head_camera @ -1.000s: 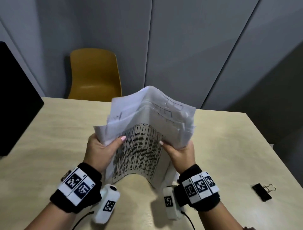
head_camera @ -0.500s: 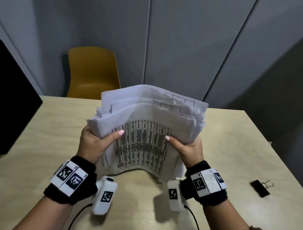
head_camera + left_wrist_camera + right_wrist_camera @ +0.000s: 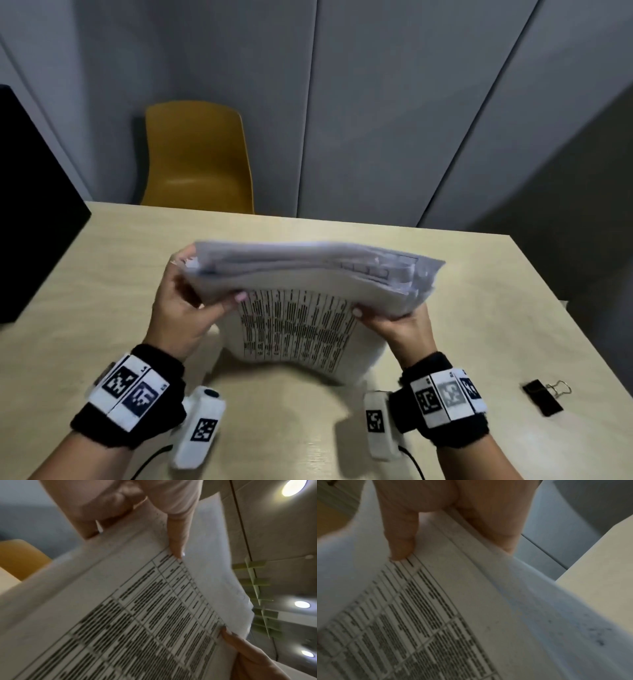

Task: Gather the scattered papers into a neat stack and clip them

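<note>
Both hands hold the papers [image 3: 308,274] above the table [image 3: 102,274]: the left hand [image 3: 178,308] grips the left edge of the bundle, thumb on the near printed sheet and fingers curled behind, and the right hand [image 3: 400,325] grips the right edge the same way. The sheets are bent over, their top edges pointing away, and the bottom of the printed sheet hangs down close to the tabletop. The top edges are uneven, with some sheets sticking out on the right.

The table is pale wood. A black binder clip [image 3: 543,397] lies on it to the right, well apart from the papers. A yellow chair [image 3: 195,157] stands at the far side, before grey wall panels [image 3: 376,102]. A dark screen [image 3: 30,205] sits at the left edge.

Compared with half a second ago, the bundle is lower and tipped further forward, and the hands are wider apart. The clip has not moved.
</note>
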The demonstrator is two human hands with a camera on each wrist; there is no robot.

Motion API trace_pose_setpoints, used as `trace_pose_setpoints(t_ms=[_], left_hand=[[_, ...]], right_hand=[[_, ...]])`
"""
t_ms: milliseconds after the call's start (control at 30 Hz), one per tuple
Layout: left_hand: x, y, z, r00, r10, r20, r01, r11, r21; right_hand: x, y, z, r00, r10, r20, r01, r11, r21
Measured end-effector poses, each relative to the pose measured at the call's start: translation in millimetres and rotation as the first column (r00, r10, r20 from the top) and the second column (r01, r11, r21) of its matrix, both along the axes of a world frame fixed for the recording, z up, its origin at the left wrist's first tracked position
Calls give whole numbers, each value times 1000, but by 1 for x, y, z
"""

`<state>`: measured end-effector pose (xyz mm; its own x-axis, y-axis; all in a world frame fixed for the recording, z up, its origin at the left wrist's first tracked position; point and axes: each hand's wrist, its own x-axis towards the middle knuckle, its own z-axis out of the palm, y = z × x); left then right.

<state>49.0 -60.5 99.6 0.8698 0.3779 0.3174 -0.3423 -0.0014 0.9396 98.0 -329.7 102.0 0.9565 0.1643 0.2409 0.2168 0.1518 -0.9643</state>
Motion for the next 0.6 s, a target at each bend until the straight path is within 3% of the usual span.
trace_pose_setpoints(t_ms=[100,267,433,600], left_hand=[[1,-11,1,994,-92,-54,97,990,103],[-2,-6,5,999,-48,3,47,996,82],[-2,-16,1,997,-71,14,66,973,222],[-2,-7,-4,1000,-23,-3,23,997,78]], right_hand=[[-3,7,1,1000,-2,-15,1,998,-64],[-1,3,0,991,-135,-10,135,991,22],[-6,10,1,995,-99,-13,99,994,-49],[-6,10,-7,976,-205,-77,207,978,24]])
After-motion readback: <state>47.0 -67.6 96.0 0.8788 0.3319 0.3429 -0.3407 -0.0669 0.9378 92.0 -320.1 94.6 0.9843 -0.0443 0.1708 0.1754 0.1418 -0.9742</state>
